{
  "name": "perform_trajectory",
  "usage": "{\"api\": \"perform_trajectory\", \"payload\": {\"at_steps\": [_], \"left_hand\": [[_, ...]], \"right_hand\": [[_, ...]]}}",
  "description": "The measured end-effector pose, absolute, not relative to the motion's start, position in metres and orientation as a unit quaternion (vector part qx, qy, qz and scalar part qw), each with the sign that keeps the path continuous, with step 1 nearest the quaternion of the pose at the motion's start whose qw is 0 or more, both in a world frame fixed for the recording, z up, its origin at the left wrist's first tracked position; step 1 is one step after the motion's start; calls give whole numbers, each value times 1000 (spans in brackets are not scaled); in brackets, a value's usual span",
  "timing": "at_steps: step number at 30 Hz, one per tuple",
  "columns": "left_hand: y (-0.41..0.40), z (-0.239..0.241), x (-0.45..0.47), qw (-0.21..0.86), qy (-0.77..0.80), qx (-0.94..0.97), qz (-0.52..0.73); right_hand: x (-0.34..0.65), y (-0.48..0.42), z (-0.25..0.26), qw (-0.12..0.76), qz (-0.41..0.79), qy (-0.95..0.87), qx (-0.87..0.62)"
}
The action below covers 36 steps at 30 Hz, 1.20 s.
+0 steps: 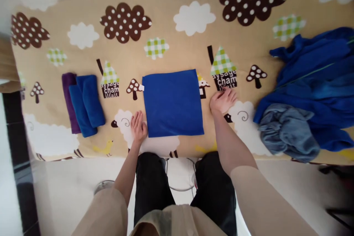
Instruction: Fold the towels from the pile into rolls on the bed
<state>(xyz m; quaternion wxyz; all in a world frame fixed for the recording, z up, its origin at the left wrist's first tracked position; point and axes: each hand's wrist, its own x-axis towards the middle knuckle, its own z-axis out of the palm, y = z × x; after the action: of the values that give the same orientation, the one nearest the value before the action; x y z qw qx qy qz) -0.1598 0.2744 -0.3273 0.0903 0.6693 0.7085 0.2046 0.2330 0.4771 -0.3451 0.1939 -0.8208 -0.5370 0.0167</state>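
Blue cloth point(173, 102) flat on table point(171, 11) — left hand point(138, 127), right hand point(222, 100) flanking, palms down.

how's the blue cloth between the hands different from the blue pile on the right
The blue cloth lies flat, folded into a neat square; the blue pile is crumpled and loose. The cloth takes up less room than the pile, which has a grey cloth at its near edge. Both are deep blue.

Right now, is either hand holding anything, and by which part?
Nothing is held. The left hand lies flat at the left edge of the blue cloth; the right hand rests open on the table cover.
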Motion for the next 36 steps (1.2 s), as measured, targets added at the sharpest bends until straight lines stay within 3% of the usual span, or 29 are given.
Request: {"api": "perform_trajectory", "payload": {"at_steps": [12,20,26,36], "left_hand": [[274,-345,-167,167,672,689,214],[275,-354,-167,239,660,652,288],[275,-354,-167,228,661,655,287],[276,-352,-166,229,667,649,285]], "right_hand": [[231,472,-345,199,-42,-554,-807],[225,467,-332,294,112,-507,-803],[222,433,-334,249,240,-571,-745],[215,421,-332,220,230,-603,-732]]}}
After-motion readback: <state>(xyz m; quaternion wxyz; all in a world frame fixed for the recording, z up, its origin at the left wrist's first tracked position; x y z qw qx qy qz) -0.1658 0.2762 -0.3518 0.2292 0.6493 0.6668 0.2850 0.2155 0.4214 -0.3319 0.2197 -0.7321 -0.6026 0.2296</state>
